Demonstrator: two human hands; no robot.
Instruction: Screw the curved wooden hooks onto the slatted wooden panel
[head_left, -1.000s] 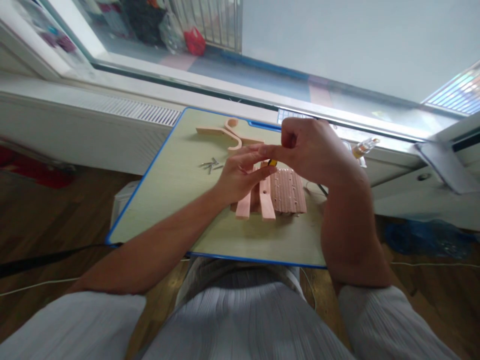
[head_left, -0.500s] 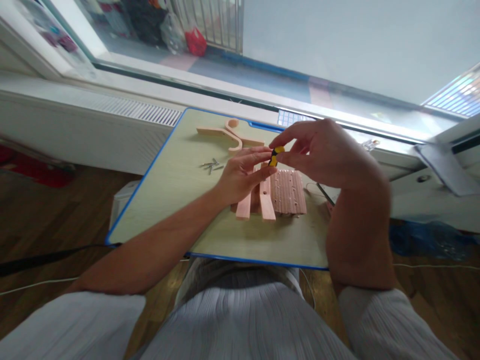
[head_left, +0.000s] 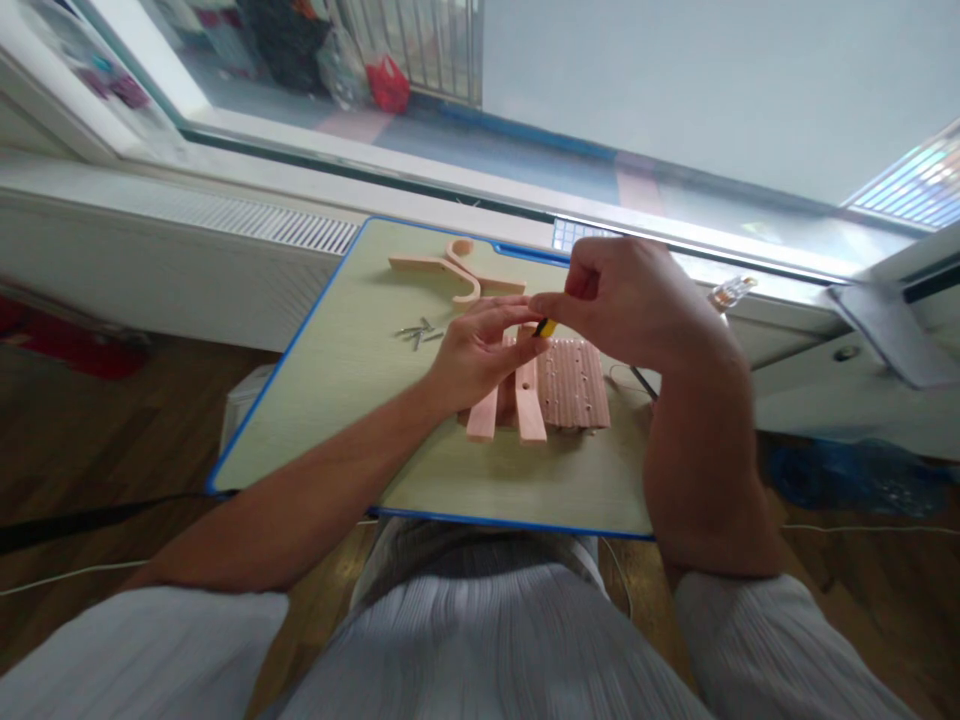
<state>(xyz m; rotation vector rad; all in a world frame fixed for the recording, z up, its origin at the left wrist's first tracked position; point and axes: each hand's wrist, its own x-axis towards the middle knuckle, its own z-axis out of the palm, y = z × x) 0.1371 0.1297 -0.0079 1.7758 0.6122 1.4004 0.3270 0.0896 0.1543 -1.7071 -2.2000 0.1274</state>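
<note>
- We see a small yellow-and-black tool (head_left: 546,328) held upright or nearly so above the far part of the wooden work, mostly hidden by fingers.
- The right hand (head_left: 626,300) has its thumb and forefinger pinched shut on the tool's upper end, with the other fingers curled in.
- The left hand (head_left: 476,345) is partly open, thumb and fingers curved around the tool's lower end; we cannot tell whether they grip it or only rest beside it.
- Beneath the hands we find 2 pale wooden strips (head_left: 531,410) side by side with a gap between them, their near ends reaching past the board's near edge. We can make out 1 round hole in the right-hand strip.
- Under the strips is a brown ribbed board (head_left: 574,385), dotted with small holes and showing widest on the right.
- Left of the left hand, we spot a loose cluster of metal screws (head_left: 420,331).
- Farther back lie 2 curved wooden pieces (head_left: 420,265), their bends nestled close together.
- All this sits on a pale tabletop (head_left: 322,370) with a blue rim.
- Beyond it, we see a white radiator (head_left: 315,232), a large window (head_left: 637,100) and, through the glass, a red bag (head_left: 388,85).
</note>
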